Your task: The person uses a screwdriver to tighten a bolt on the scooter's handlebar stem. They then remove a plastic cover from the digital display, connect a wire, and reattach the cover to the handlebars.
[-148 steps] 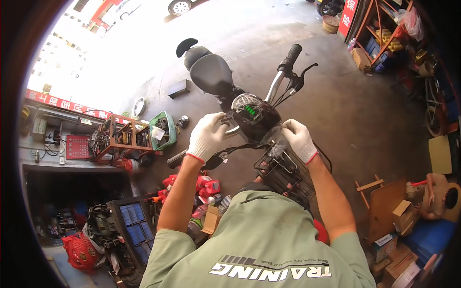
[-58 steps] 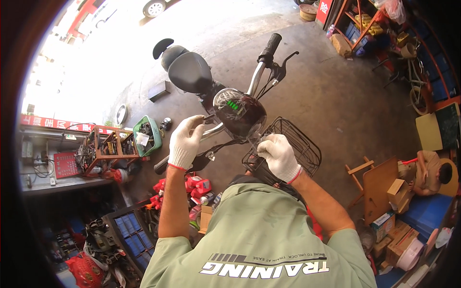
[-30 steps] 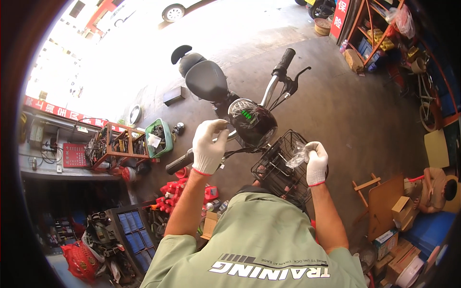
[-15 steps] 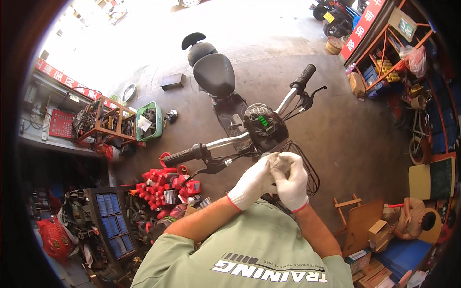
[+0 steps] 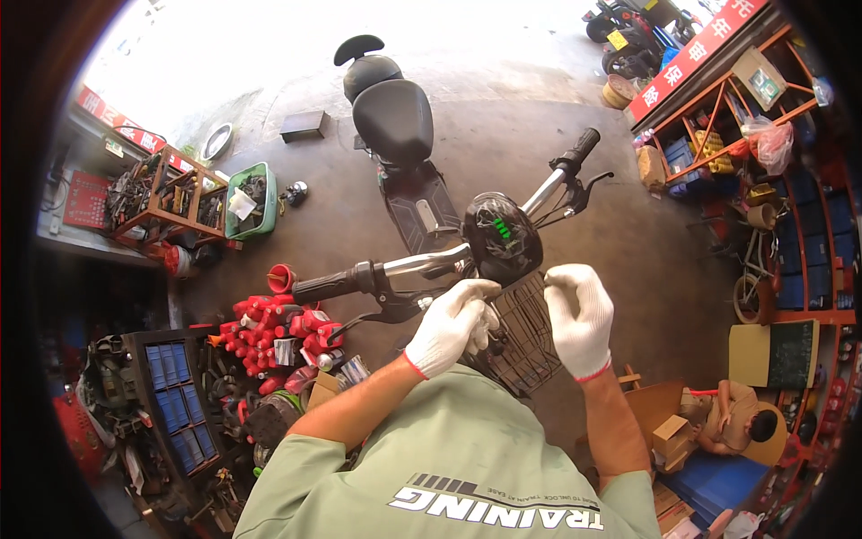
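My left hand [image 5: 449, 331], in a white knitted glove, hovers behind the near side of the scooter's handlebar [image 5: 422, 264]. Its fingers are bent and pressed together; whatever may be between them is hidden. My right hand [image 5: 579, 319], gloved the same way, is raised over the right side of the black wire basket [image 5: 530, 332]. Its fingertips curl in toward the thumb in a pinch, and anything held there is too small to name. Between the hands sits the scooter's dark display housing [image 5: 503, 235] with green lit bars. The black seat [image 5: 392, 123] lies beyond.
Red bottles [image 5: 269, 332] are heaped at the left, below a green tub [image 5: 254, 205] of parts. A dark box [image 5: 305, 126] stands on the floor. Orange shelving [image 5: 718, 135] lines the right. Another person [image 5: 732, 415] sits at the lower right by a carton [image 5: 672, 440].
My hands, together over the basket before, have come apart: the left moved left, the right moved right. The wire basket now shows between them. The whole view has shifted slightly.
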### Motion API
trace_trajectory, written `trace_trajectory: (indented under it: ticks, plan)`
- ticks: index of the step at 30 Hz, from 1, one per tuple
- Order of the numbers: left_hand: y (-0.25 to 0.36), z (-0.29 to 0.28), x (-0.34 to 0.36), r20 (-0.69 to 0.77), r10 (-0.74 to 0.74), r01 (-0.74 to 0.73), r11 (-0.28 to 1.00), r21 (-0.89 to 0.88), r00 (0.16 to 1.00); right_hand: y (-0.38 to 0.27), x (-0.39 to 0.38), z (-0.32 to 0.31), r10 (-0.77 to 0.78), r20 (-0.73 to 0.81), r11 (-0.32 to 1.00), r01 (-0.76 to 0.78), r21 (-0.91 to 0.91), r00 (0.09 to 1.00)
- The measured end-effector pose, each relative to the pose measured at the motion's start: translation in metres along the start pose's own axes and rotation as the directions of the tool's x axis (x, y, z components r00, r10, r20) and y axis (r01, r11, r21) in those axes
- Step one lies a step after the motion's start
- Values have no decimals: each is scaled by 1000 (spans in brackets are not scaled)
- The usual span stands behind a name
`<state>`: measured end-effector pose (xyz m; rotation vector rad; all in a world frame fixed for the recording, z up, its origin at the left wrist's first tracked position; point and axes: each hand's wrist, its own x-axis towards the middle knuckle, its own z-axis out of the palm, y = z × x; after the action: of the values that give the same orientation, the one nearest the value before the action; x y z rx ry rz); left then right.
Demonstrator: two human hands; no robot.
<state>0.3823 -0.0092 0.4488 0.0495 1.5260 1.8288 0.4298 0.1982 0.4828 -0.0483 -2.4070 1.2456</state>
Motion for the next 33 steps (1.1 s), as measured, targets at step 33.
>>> trace_trajectory:
  ticks: [33]
  plan:
    - [6, -29, 15, -80, 527, -454, 792, 408, 846, -5, 96, 34, -193, 544, 844, 421, -333, 817]
